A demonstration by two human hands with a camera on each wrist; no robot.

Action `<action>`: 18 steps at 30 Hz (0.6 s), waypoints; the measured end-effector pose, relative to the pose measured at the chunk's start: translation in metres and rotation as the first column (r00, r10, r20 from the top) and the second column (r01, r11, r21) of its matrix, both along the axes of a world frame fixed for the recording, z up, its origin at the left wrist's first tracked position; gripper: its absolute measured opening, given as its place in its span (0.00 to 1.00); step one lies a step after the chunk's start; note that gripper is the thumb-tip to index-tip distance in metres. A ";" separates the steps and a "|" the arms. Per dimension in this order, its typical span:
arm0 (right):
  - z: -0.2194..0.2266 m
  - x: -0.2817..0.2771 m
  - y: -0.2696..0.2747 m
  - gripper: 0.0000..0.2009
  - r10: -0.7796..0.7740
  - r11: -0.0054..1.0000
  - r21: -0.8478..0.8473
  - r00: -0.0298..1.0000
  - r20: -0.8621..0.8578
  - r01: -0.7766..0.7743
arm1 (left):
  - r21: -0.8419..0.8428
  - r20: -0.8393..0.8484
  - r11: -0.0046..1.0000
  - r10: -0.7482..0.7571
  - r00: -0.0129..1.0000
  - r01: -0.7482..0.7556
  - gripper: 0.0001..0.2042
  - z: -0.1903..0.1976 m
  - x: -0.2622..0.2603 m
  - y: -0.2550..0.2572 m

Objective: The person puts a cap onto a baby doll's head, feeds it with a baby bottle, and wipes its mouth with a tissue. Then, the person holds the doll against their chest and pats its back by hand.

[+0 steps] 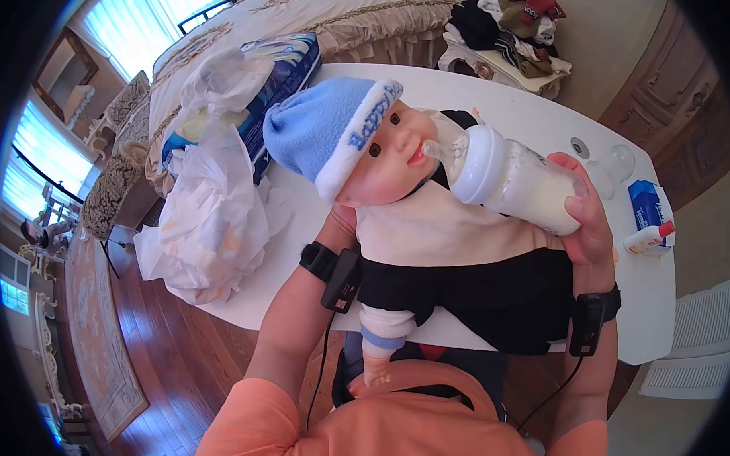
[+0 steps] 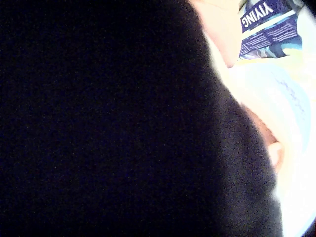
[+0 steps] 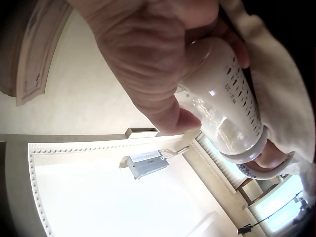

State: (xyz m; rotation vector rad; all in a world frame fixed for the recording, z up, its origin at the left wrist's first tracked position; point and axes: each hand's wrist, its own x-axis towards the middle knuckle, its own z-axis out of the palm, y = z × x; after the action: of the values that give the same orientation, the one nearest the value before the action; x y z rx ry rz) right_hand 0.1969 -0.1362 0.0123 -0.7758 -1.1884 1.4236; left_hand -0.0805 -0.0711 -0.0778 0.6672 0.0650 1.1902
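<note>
A baby doll (image 1: 461, 216) in a blue fleece hat (image 1: 317, 125) lies across the person's left arm, face up. My right hand (image 1: 587, 220) grips a baby bottle (image 1: 532, 190) around its base, fingers and thumb on opposite sides. The bottle holds white liquid, and its teat touches the doll's mouth. In the right wrist view, measuring marks show on the bottle (image 3: 227, 98). The left hand (image 1: 345, 221) reaches under the doll's head and neck; its fingers are hidden there. Dark cloth fills most of the left wrist view.
On the white table (image 1: 617, 299), a crumpled white plastic bag (image 1: 208, 225) and a blue diaper pack (image 1: 287, 78) lie to the left. At the right are a clear bottle cap (image 1: 620, 163), a blue packet (image 1: 647, 204) and a small white bottle with a red cap (image 1: 648, 238).
</note>
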 end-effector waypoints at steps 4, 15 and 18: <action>0.003 -0.001 0.001 0.32 0.006 1.000 0.015 1.000 -0.014 -0.006 | 0.003 0.069 0.998 -0.059 0.996 0.058 0.23 0.008 0.000 -0.003; 0.004 -0.004 0.001 0.32 -0.047 0.999 0.013 0.997 -0.058 0.048 | 0.070 -0.013 0.998 0.007 1.000 -0.006 0.23 0.002 -0.001 0.001; 0.004 -0.007 -0.001 0.33 -0.082 0.996 0.012 0.994 -0.069 0.083 | 0.040 0.010 0.999 -0.029 1.000 0.029 0.23 0.004 0.000 0.001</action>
State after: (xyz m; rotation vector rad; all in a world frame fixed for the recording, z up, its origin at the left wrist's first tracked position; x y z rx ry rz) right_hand 0.1901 -0.1376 0.0164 -0.7522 -1.1008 1.3613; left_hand -0.0802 -0.0706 -0.0736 0.6948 0.0229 1.1693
